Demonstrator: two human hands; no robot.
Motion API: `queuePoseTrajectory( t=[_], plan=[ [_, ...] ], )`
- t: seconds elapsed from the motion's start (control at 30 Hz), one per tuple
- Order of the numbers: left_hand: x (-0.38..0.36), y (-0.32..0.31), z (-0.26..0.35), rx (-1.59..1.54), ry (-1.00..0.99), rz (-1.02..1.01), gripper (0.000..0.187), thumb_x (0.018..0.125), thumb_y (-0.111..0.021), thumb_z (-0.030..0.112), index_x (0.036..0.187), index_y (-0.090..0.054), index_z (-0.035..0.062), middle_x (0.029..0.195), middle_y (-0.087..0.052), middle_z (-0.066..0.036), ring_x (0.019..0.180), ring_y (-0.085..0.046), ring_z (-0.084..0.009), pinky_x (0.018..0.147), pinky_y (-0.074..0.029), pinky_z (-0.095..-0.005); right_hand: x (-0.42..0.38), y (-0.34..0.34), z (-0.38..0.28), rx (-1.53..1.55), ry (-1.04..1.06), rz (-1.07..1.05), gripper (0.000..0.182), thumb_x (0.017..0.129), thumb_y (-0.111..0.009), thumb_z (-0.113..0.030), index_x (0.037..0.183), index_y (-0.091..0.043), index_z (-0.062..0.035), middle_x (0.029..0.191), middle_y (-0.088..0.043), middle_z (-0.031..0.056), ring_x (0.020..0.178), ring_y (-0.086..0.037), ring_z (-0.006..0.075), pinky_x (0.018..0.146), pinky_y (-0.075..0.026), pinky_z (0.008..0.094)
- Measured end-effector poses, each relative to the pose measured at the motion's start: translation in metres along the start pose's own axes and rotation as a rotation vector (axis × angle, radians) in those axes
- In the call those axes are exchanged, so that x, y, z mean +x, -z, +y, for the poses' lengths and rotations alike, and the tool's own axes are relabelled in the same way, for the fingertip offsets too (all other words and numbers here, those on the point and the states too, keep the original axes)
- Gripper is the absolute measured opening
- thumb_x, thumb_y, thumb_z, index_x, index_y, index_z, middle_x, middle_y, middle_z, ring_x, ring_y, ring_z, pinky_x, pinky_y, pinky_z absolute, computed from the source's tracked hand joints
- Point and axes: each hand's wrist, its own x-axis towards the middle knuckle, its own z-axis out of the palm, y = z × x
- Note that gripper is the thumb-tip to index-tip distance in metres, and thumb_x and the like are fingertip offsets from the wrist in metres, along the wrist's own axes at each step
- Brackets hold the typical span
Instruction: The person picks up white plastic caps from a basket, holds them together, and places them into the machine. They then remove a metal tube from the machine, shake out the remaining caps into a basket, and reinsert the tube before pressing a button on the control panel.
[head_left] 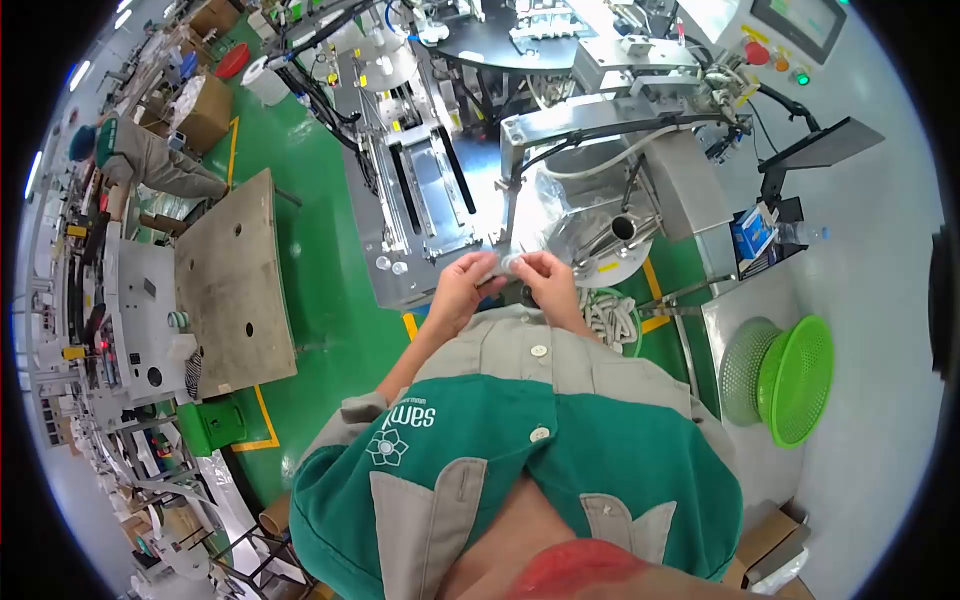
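Over at the machine's near edge, the small pale piece (509, 262) sits between both hands, pinched at the fingertips of the right hand (548, 280), while the left hand's (464, 286) fingers curl close beside it, their grip unclear.

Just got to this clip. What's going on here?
The person wearing the camera is at the front edge of a metal machine, handling a small pale piece. The right hand seems to pinch it, with the left hand close beside; it's too small to identify. Two small clear pieces sit on the machine's corner. Off to the left, a co-worker bends over another workstation.
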Motion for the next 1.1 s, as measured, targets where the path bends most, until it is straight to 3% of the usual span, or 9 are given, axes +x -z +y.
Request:
queuePoseTrajectory(
  t=[0.13, 0.17, 0.23, 0.33, 0.53, 0.67, 0.9, 1.03, 1.1],
  plan=[
    [0.012, 0.026, 0.015, -0.003, 0.0, -0.047, 0.028, 0.09, -0.057, 0.009, 0.116, -0.054, -0.0027, 0.108, -0.061, -0.008, 0.095, -0.06, -0.0142, 0.083, -0.054, -0.0295, 0.012, -0.018, -0.013, -0.014, -0.095, -0.028, 0.019, 0.084, -0.066, -0.014, 0.096, -0.065, 0.0013, 0.088, -0.065, 0.0028, 0.079, -0.057, 0.0087, 0.07, -0.043, 0.0222],
    [0.009, 0.024, 0.025, -0.056, 0.011, -0.076, 0.029, 0.089, -0.058, 0.009, 0.116, -0.054, -0.0033, 0.106, -0.061, -0.01, 0.093, -0.062, -0.0156, 0.081, -0.055, -0.0262, 0.012, -0.022, -0.017, 0.02, -0.101, -0.041, 0.02, 0.083, -0.068, -0.015, 0.095, -0.064, 0.0004, 0.082, -0.062, 0.0004, 0.066, -0.052, 0.005, 0.057, -0.039, 0.0207],
    [0.009, 0.029, 0.033, -0.08, -0.002, -0.024, 0.029, 0.088, -0.06, 0.007, 0.114, -0.054, -0.0034, 0.103, -0.062, -0.012, 0.091, -0.064, -0.0172, 0.079, -0.055, -0.0231, 0.018, -0.027, -0.015, 0.211, -0.238, -0.067, 0.021, 0.083, -0.069, -0.017, 0.095, -0.062, -0.0014, 0.075, -0.058, -0.0024, 0.055, -0.042, 0.0011, 0.047, -0.029, 0.019],
    [0.011, 0.037, 0.041, -0.081, -0.031, 0.035, 0.027, 0.087, -0.062, 0.007, 0.11, -0.056, -0.0026, 0.1, -0.063, -0.012, 0.091, -0.064, -0.0182, 0.077, -0.056, -0.0227, 0.026, -0.039, -0.009, 0.313, -0.241, -0.043, 0.022, 0.082, -0.07, -0.018, 0.095, -0.061, -0.0028, 0.072, -0.055, -0.0039, 0.05, -0.034, -0.0008, 0.043, -0.023, 0.0186],
    [0.021, 0.048, 0.046, 0.031, -0.007, 0.075, 0.023, 0.087, -0.064, 0.011, 0.105, -0.058, -0.0013, 0.098, -0.063, -0.01, 0.087, -0.064, -0.0161, 0.078, -0.056, -0.0241, 0.033, -0.06, -0.013, 0.102, -0.217, -0.09, 0.023, 0.083, -0.068, -0.018, 0.1, -0.065, -0.0038, 0.073, -0.057, -0.0029, 0.054, -0.038, 0.0007, 0.045, -0.027, 0.0186],
    [0.028, 0.05, 0.044, -0.022, 0.048, 0.017, 0.025, 0.091, -0.059, 0.017, 0.107, -0.057, -0.0026, 0.104, -0.062, -0.012, 0.094, -0.061, -0.0162, 0.084, -0.055, -0.0286, 0.038, -0.068, -0.003, -0.136, -0.041, -0.063, 0.019, 0.084, -0.067, -0.022, 0.093, -0.069, -0.0052, 0.075, -0.06, -0.0029, 0.06, -0.043, 0.0018, 0.051, -0.032, 0.0205],
    [0.029, 0.055, 0.052, -0.311, 0.145, -0.187, 0.032, 0.094, -0.045, 0.006, 0.121, -0.045, -0.0109, 0.113, -0.056, -0.018, 0.106, -0.058, -0.0269, 0.095, -0.05, -0.0356, 0.04, -0.063, -0.006, 0.163, -0.178, -0.057, 0.021, 0.087, -0.063, -0.022, 0.1, -0.064, -0.0049, 0.076, -0.06, -0.0032, 0.051, -0.037, -0.0002, 0.044, -0.025, 0.0173],
    [0.031, 0.057, 0.05, -0.17, 0.115, -0.195, 0.032, 0.094, -0.046, 0.006, 0.122, -0.046, -0.0086, 0.11, -0.058, -0.016, 0.103, -0.06, -0.025, 0.09, -0.053, -0.0325, 0.041, -0.059, -0.001, 0.152, -0.191, -0.017, 0.023, 0.088, -0.062, -0.021, 0.103, -0.061, -0.0038, 0.077, -0.059, -0.0042, 0.049, -0.036, -0.0005, 0.042, -0.025, 0.0176],
    [0.03, 0.051, 0.047, -0.057, 0.066, -0.115, 0.03, 0.093, -0.052, 0.006, 0.12, -0.05, -0.0042, 0.106, -0.06, -0.013, 0.095, -0.063, -0.0204, 0.082, -0.056, -0.0289, 0.039, -0.057, 0.001, 0.094, -0.166, -0.037, 0.022, 0.087, -0.063, -0.021, 0.101, -0.062, -0.0039, 0.079, -0.059, -0.004, 0.051, -0.037, -0.0013, 0.043, -0.025, 0.0176]
  ],
)
